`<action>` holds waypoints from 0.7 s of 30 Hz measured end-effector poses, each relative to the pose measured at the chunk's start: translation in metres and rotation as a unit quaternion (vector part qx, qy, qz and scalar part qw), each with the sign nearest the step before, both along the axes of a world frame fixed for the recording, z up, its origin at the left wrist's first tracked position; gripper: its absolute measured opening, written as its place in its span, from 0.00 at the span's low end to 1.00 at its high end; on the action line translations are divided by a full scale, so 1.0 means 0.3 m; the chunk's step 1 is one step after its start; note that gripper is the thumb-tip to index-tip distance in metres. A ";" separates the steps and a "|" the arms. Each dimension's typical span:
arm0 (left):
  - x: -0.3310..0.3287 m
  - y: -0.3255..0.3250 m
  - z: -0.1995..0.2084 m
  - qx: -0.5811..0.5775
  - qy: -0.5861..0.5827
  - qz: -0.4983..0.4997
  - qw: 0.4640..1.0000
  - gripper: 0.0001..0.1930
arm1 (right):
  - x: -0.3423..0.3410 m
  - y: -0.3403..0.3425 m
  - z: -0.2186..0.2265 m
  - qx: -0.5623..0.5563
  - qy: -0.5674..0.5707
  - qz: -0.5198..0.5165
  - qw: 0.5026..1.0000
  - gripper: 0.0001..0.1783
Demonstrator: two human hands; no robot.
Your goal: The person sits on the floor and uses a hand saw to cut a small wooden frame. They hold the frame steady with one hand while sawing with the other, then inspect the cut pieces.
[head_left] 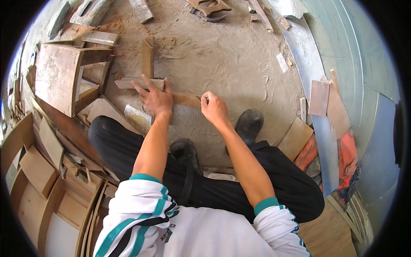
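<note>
My left hand (pixel 156 99) lies with spread fingers across a short grey-brown wooden block (pixel 126 83), its palm over the left part of a flat wooden strip (pixel 186 99). The strip runs rightward along the floor toward my right hand (pixel 214 109). That hand is closed in a pinch at the strip's right end; a small dark thin tip shows by its fingers, too little of it to name. Beyond the block, another narrow wooden piece (pixel 147 58) points away from me. Whether it joins the block cannot be seen.
An open wooden frame box (pixel 58 79) stands at left, with stacked boards and panels (pixel 38 165) nearer me. A handsaw (pixel 209 6) lies at the far side. Along the right are a long metallic sheet (pixel 306 55), board offcuts (pixel 295 139) and orange material (pixel 349 158). My dark shoes (pixel 249 125) flank the work.
</note>
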State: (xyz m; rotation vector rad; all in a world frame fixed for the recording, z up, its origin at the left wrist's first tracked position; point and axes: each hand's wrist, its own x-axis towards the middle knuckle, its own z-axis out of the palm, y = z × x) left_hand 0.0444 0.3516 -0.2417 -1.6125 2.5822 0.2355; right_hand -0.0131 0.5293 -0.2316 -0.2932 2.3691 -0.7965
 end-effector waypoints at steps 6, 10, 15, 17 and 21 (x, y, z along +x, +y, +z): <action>-0.005 0.005 0.001 0.006 -0.003 0.006 1.000 0.45 | 0.013 0.006 -0.013 -0.002 0.000 0.024 1.000 0.10; -0.004 0.007 0.000 0.001 0.006 0.005 1.000 0.44 | 0.017 -0.001 -0.013 -0.003 0.012 0.032 0.999 0.10; -0.013 0.006 0.014 0.019 -0.005 0.012 1.000 0.44 | 0.027 -0.006 -0.035 -0.020 0.030 0.030 0.999 0.11; -0.014 0.006 0.013 0.021 -0.006 0.014 1.000 0.44 | 0.015 -0.007 -0.032 -0.012 0.000 0.036 0.999 0.11; -0.014 0.005 0.012 0.024 -0.022 0.016 0.999 0.44 | -0.002 -0.004 -0.015 -0.005 -0.054 0.044 0.998 0.11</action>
